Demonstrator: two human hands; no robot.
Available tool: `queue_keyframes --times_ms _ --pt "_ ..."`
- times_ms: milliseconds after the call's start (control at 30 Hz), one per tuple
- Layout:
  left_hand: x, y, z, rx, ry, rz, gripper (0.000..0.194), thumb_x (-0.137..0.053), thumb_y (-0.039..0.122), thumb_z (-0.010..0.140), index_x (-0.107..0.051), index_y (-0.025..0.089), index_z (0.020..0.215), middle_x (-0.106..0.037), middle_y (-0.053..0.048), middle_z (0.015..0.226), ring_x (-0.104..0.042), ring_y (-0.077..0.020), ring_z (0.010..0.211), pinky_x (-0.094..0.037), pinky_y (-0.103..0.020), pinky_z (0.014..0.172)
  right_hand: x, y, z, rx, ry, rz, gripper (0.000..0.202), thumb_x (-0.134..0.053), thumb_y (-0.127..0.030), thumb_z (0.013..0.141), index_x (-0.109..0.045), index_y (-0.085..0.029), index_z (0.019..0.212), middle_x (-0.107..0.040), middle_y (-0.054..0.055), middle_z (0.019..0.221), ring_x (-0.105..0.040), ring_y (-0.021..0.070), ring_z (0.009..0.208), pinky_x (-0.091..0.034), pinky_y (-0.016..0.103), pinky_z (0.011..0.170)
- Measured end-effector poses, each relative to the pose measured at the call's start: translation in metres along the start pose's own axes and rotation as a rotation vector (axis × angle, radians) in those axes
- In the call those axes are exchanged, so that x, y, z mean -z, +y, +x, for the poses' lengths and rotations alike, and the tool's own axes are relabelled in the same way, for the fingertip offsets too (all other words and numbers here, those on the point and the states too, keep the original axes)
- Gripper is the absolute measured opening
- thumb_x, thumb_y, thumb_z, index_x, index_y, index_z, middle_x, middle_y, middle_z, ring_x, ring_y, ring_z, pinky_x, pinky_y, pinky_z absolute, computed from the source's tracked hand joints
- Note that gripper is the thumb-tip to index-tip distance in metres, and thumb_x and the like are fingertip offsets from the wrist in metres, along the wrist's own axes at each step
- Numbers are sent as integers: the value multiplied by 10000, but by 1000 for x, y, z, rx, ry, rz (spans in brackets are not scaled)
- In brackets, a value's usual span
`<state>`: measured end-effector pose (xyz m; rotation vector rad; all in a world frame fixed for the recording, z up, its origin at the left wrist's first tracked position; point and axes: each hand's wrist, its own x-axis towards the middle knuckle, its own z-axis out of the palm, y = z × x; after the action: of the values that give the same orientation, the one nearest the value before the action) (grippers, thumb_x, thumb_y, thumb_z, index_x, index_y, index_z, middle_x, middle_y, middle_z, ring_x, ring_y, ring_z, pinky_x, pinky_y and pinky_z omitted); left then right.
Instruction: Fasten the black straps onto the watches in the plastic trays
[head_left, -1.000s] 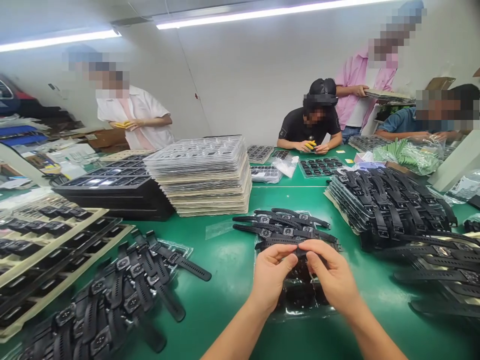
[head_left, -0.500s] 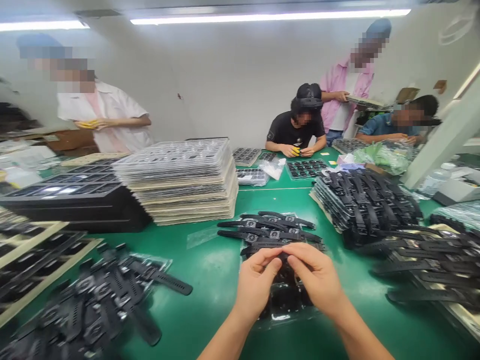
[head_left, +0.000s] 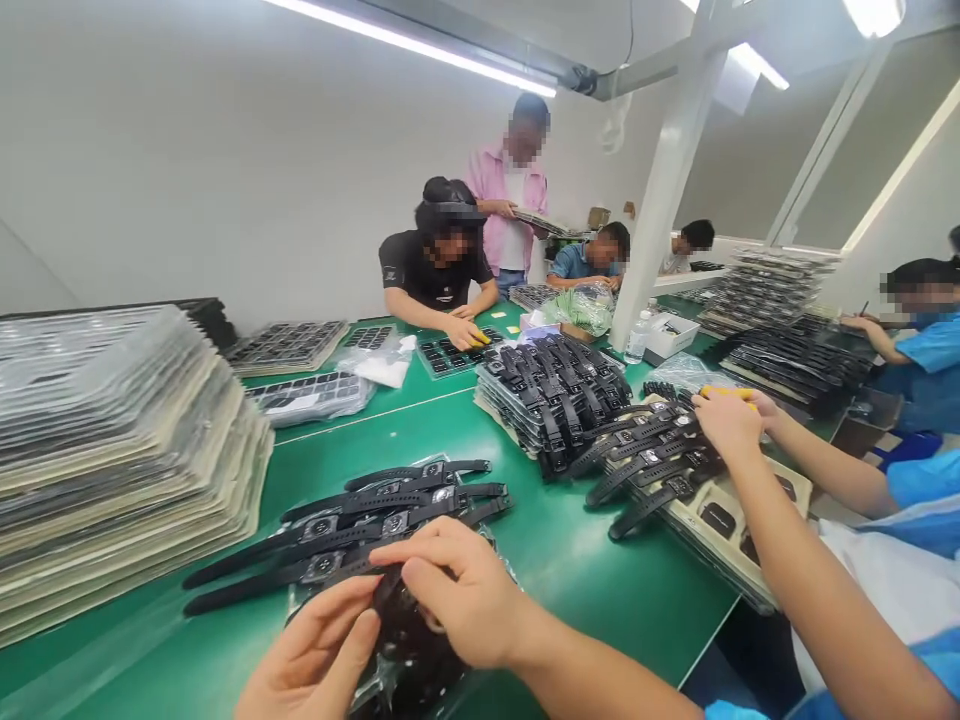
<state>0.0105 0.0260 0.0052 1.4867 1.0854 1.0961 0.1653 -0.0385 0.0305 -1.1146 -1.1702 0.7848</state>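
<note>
My left hand (head_left: pixel 319 645) and my right hand (head_left: pixel 469 600) meet low in the middle of the view, thumbs and fingertips pinched together. Between them is a black smartwatch (head_left: pixel 388 592), mostly covered by my fingers, so its details are hidden. Below it, under my hands, lies a clear plastic tray (head_left: pixel 386 685) with dark pockets. Just beyond my fingers, several black smartwatches (head_left: pixel 394 522) lie in rows across the tray, sensor backs up and straps stretched out sideways.
A tall stack of trays (head_left: pixel 135 480) stands left on the green table (head_left: pixel 592 570). Strapped watches cover a tray stack (head_left: pixel 555 390) beyond. At right, a co-worker's hands (head_left: pixel 731 415) with something yellow are over another watch tray (head_left: pixel 720 520). A person in black (head_left: pixel 442 265) works opposite.
My view has swung to the right, so the stacks and people shift left. A co-worker's arms at right have come into view. Both my hands stay pinched together over the tray.
</note>
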Motion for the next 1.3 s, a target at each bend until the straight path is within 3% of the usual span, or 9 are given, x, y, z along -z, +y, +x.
queue_keyframes --times_ms 133,200,333,467,667,933,1033,1167,1300 --pt "3 6 -2 -688 75 284 90 -690 277 878 -770 234 888 -794 -22 854 -735 -189 759 -590 -285 702 0 -5 -3 -180 -99 153 316 -607 -419 943 -780 -242 1140 -640 29 1020 -488 59 502 -382 218 450" --pt "4 12 -2 -1040 98 444 176 -623 131 920 -756 236 968 -790 -22 849 -706 -180 777 -547 -325 780 0 -6 -4 -217 -81 155 257 -714 -360 856 -783 -220 1061 -638 -9 818 -464 72 507 -366 209 461" --pt "2 23 -7 -1279 125 716 216 -537 41 950 -701 144 1045 -782 -91 885 -672 -209 829 -483 -367 800 -1 -8 -4 -293 -29 134 159 -788 -289 749 -765 -201 879 -616 -41 648 -458 87 479 -382 214 453" --pt "-3 26 -15 -1288 150 817 165 -546 35 946 -672 97 1031 -762 -103 843 -648 -228 822 -466 -397 832 2 -13 -6 -355 0 106 182 -801 -295 707 -747 -194 850 -694 -16 729 -542 114 506 -460 240 488" --pt "-3 31 -16 -1272 99 694 124 -619 29 894 -643 144 933 -722 -45 737 -620 -187 735 -484 -363 773 8 -13 -8 -290 -20 13 147 -797 -291 716 -769 -195 823 -756 23 838 -660 194 739 -524 295 690" --pt "6 46 -14 -1316 76 724 161 -651 53 866 -675 209 898 -745 -8 722 -656 -167 693 -491 -332 743 18 -14 -8 -193 25 29 159 -798 -307 753 -740 -208 863 -752 37 843 -677 211 787 -534 309 706" --pt "21 45 -4 -1178 45 625 146 -635 79 899 -684 216 909 -764 -1 778 -661 -155 726 -516 -315 756 29 -9 -6 -183 112 -12 213 -777 -371 804 -744 -212 942 -730 29 792 -655 193 713 -528 304 658" --pt "45 34 13 -833 379 400 151 -586 170 965 -705 206 879 -756 -29 849 -682 -177 835 -542 -316 773 49 4 3 -95 281 -200 290 -634 -449 922 -714 -215 1074 -726 55 886 -659 206 774 -539 333 702" --pt "52 20 21 -688 435 317 208 -559 255 985 -707 193 852 -733 -32 816 -686 -179 802 -549 -319 758 42 11 24 -93 61 -328 229 -664 -395 886 -744 -225 1016 -755 80 1102 -687 257 1002 -529 383 876"
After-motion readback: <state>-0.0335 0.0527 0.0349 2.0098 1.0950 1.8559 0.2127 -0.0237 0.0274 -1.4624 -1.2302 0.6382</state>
